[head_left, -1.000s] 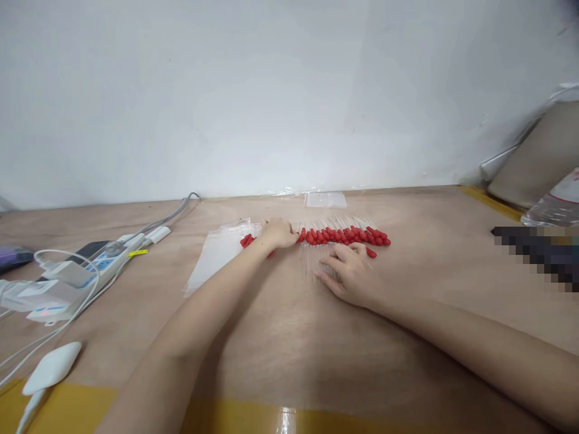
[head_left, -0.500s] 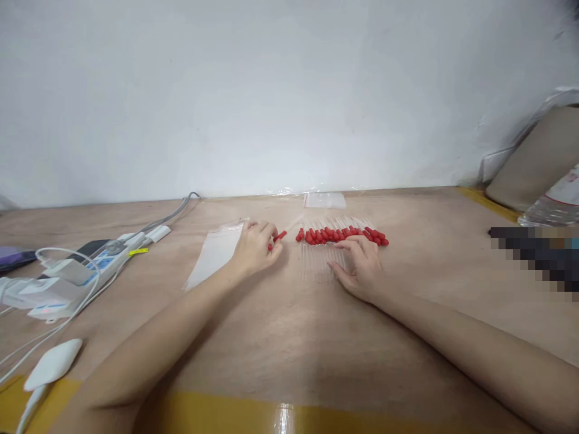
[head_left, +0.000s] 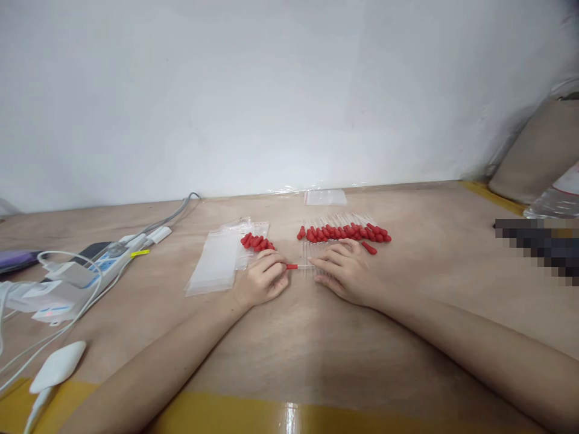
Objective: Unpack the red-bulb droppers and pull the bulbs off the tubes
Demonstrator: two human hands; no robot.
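Note:
My left hand (head_left: 262, 278) is closed in a pinch on a red rubber bulb (head_left: 292, 266), held level just above the table. My right hand (head_left: 342, 270) pinches a clear glass tube (head_left: 304, 266) that meets the bulb end to end. Under and beside my right fingers lies a row of several clear glass tubes (head_left: 316, 250). Behind it stretches a row of assembled droppers with red bulbs (head_left: 344, 232). A small heap of loose red bulbs (head_left: 256, 242) lies on a clear plastic bag, just behind my left hand.
A stack of clear zip bags (head_left: 216, 263) lies left of the bulbs, another small bag (head_left: 325, 198) by the wall. A power strip with cables (head_left: 85, 268) and a white plug (head_left: 56, 366) sit at the left. Bagged goods (head_left: 549, 205) are at the right.
My left hand came back from the bulb heap toward me with one red bulb. My right hand picked up a tube and brought it to meet the bulb.

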